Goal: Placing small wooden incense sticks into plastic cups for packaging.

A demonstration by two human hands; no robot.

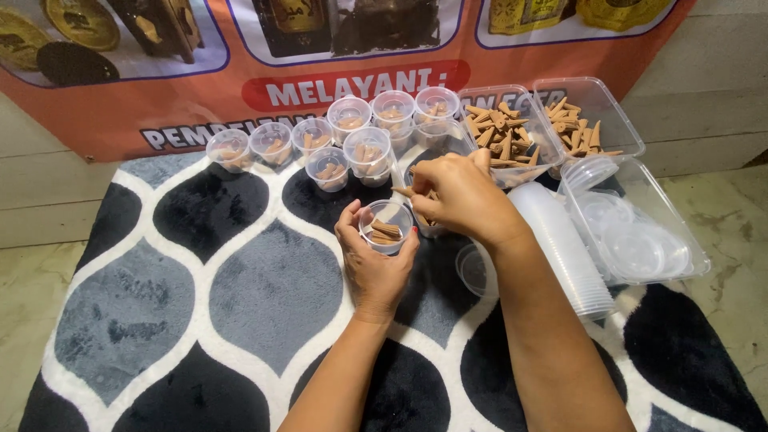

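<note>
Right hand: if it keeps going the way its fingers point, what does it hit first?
Probably the small clear cup in the left hand: the right hand points left and slightly down with a brown cone just above its rim. Depth unclear.

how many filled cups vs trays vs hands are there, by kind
filled cups on the rug: 9
cup held in the left hand: 1
trays of brown cones: 2
tray of lids: 1
stack of empty cups: 1
hands, left and right: 2
total: 16
</note>
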